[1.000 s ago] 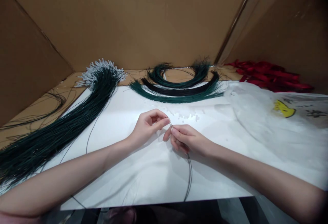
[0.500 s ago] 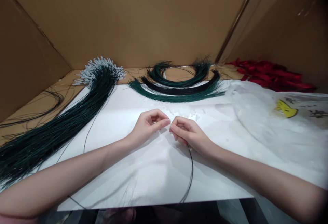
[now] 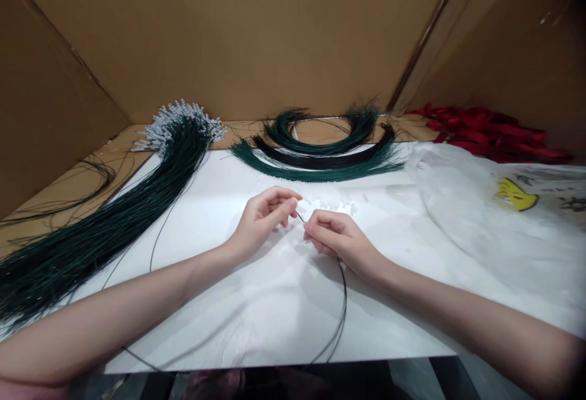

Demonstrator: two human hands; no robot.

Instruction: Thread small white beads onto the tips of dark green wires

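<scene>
Over the middle of the white board (image 3: 256, 339), my right hand (image 3: 336, 232) pinches a thin dark cord (image 3: 344, 302). Strands of it hang below that hand in a loose curve past the board's front edge. My left hand (image 3: 270, 217) is closed at thumb and forefinger by the cord's upper end, a short slanting length showing between the hands. Anything else within the fingers is hidden. Just behind the hands, small white pieces (image 3: 339, 206) lie scattered, hard to tell from the board.
A thick bundle of dark green cords (image 3: 137, 217) with white beaded ends (image 3: 176, 125) lies at left. Curved bundles of green and black cords (image 3: 315, 174) sit behind. Red ribbon (image 3: 494, 134) and a clear plastic bag (image 3: 467, 204) are at right. Cardboard walls (image 3: 274, 33) enclose the back.
My left fingertips have moved up and left, away from my right ones, and a short length of dark cord now shows between them. My right hand has barely moved.
</scene>
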